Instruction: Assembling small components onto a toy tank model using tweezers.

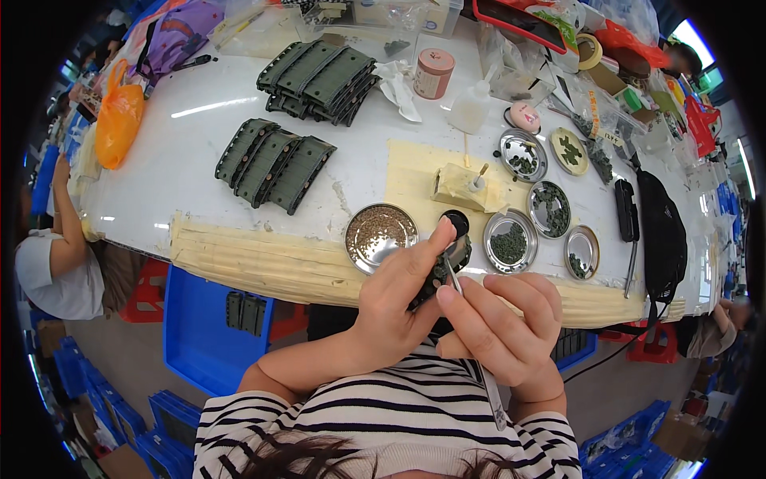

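My left hand (385,307) is closed on a small dark green part (437,281), mostly hidden behind the fingers. In my right hand (511,327) is a pair of metal tweezers (493,395), pinched between thumb and fingers, with the tip at the part. A round dark piece (456,220) shows just past my left fingertip. Left of the hands stands a round tin of brown bits (383,209). On the right are a tin of green bits (511,267) and several similar tins. A tape-covered block (469,188) with small sticks stands beyond.
Dark green curved panels (274,164) lie at left, with another stack (319,78) farther back. Yellow tape covers the table's front edge (263,267). A pink jar (435,73), a squeeze bottle (471,106) and a black pouch (664,231) stand around. A blue tray (199,343) sits below.
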The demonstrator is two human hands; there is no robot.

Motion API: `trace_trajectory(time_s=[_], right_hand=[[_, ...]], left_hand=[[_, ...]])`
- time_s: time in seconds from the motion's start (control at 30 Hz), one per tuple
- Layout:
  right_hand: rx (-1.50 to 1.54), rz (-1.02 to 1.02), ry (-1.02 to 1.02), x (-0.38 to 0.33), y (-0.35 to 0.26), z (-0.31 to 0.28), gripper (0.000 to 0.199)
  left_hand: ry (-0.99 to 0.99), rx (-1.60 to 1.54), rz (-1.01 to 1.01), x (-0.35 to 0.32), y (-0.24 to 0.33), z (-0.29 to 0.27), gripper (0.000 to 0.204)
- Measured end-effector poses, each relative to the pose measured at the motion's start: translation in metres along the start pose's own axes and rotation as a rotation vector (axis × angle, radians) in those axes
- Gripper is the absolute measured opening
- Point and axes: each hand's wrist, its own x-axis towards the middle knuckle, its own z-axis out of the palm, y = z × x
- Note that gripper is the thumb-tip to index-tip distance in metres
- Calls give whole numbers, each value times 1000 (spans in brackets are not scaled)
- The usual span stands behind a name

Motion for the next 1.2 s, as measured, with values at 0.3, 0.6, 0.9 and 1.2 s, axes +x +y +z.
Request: trace_trajectory(time_s=[0.3, 0.6, 0.9, 1.2], right_hand=[[-38, -57, -29, 5, -1, -5, 27], [-49, -143, -163, 20, -4, -16, 22], [173, -4, -54, 13, 4, -14, 28], [139, 24, -77, 18, -4, -6, 34]], left_hand=[[59, 167, 128, 5, -2, 4, 70], [71, 210, 158, 5, -5, 5, 67], [60, 43, -1, 4, 4, 7, 66], [82, 86, 77, 6, 1, 7, 68]])
